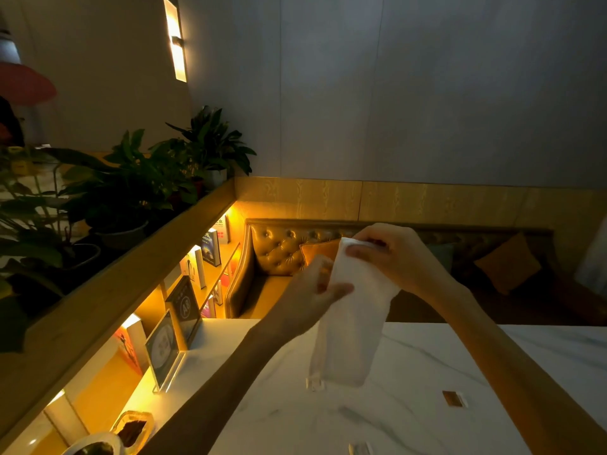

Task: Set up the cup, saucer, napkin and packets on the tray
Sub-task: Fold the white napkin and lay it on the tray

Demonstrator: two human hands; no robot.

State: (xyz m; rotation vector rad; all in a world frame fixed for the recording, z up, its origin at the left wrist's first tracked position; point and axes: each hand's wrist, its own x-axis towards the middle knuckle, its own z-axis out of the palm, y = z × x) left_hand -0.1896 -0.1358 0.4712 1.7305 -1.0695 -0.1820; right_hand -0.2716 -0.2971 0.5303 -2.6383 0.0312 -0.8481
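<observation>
Both arms raised forward; left hand [312,287] pinched closed lower down, right hand [391,254] pinched closed higher, fingers [359,249] curled inward.

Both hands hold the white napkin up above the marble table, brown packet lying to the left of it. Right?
Not quite. The head view shows the brown packet lying right of the napkin, not left. The rest holds: left hand and right hand hold it up above the marble table.

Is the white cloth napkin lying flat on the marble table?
No, both the left hand and right hand hold the white cloth napkin up above the marble table.
</observation>
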